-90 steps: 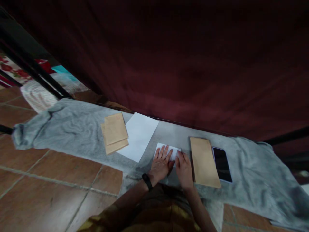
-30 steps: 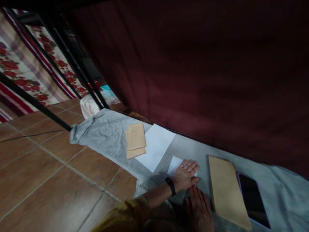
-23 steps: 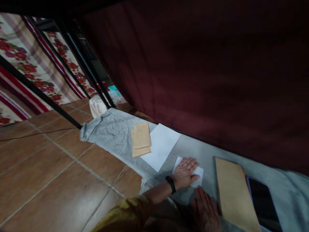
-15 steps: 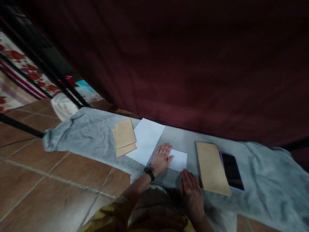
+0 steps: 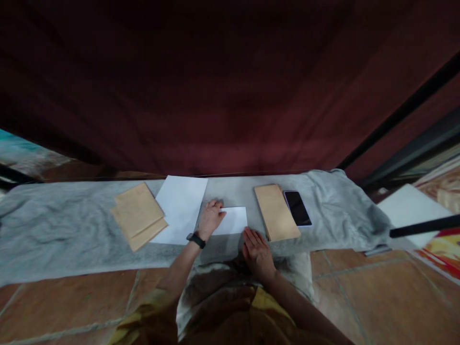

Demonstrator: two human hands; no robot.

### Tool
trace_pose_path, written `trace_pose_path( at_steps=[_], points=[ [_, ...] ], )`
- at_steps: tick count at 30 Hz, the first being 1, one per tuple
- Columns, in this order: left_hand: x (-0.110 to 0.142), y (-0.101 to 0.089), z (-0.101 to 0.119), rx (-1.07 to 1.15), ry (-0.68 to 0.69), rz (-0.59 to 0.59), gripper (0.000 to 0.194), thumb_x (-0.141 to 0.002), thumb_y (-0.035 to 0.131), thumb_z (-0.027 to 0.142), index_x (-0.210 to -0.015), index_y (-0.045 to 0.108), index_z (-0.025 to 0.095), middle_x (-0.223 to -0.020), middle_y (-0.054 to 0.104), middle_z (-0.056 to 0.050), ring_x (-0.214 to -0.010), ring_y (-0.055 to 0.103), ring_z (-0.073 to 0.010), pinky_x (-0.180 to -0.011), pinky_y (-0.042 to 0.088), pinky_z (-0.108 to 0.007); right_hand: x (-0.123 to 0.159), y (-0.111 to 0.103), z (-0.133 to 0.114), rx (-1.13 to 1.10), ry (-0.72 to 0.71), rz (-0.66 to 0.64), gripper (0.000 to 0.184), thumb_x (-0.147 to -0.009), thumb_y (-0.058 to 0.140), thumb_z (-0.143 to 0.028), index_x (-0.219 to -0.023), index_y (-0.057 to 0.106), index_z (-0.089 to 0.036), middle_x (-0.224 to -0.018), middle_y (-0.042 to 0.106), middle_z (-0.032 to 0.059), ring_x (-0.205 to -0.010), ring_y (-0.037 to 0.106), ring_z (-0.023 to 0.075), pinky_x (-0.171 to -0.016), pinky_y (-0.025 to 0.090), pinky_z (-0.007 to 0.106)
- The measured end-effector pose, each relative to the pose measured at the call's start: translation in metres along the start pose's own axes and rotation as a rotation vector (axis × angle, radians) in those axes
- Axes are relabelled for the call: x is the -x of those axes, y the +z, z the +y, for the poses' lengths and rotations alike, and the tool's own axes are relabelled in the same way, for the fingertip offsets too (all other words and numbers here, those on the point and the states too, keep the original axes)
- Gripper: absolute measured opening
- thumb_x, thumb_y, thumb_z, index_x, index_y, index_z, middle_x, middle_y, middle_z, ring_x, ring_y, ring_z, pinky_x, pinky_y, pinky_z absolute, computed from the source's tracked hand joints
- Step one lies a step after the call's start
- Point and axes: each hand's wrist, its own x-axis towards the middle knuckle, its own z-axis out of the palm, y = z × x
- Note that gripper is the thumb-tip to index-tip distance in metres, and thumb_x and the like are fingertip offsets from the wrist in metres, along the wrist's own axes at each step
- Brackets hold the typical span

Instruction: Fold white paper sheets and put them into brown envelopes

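A small folded white paper [image 5: 234, 220] lies on the grey cloth [image 5: 72, 230] in front of me. My left hand [image 5: 210, 218], with a black band on the wrist, sits at the paper's left end, its fingers curled down onto the edge. My right hand [image 5: 257, 251] lies flat on the cloth just below the paper's right corner, fingers stretched out, holding nothing. A long brown envelope [image 5: 276, 212] lies right of the paper, close to my right hand.
A dark phone [image 5: 297, 207] lies beside the long envelope. A flat white sheet [image 5: 181, 208] and a stack of brown envelopes [image 5: 138, 215] lie to the left. A maroon curtain [image 5: 230, 96] hangs behind. Tiled floor [image 5: 72, 302] is in front, and a black bar [image 5: 424, 225] crosses at right.
The view has swung right. My left hand went from lying flat on the folded paper to curled at its left end. My right hand drew back off the paper onto the cloth.
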Motion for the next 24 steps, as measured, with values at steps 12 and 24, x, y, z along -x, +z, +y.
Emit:
trace_pose_path(
  at_steps=[12, 24],
  points=[
    [0.034, -0.017, 0.016, 0.260, 0.284, 0.299, 0.012, -0.094, 0.052, 0.019, -0.100, 0.062, 0.023, -0.116, 0.068, -0.006, -0.113, 0.061, -0.0222, -0.099, 0.047, -0.039, -0.001, 0.000, 0.015, -0.421, 0.274, 0.230, 0.058, -0.098, 0.038, -0.019, -0.155, 0.031, -0.021, -0.151, 0.047, 0.0111, -0.141, 0.043, 0.0233, -0.116, 0.040, 0.047],
    [0.065, 0.007, 0.014, 0.149, 0.308, -0.032, 0.035, -0.082, 0.054, 0.011, -0.112, 0.066, 0.023, -0.132, 0.065, -0.006, -0.125, 0.057, -0.0215, -0.112, 0.043, -0.041, -0.025, 0.007, 0.018, -0.212, 0.059, 0.055, 0.050, -0.101, 0.039, -0.025, -0.150, 0.041, -0.016, -0.152, 0.047, 0.0114, -0.144, 0.037, 0.0248, -0.117, 0.038, 0.050]
  ],
)
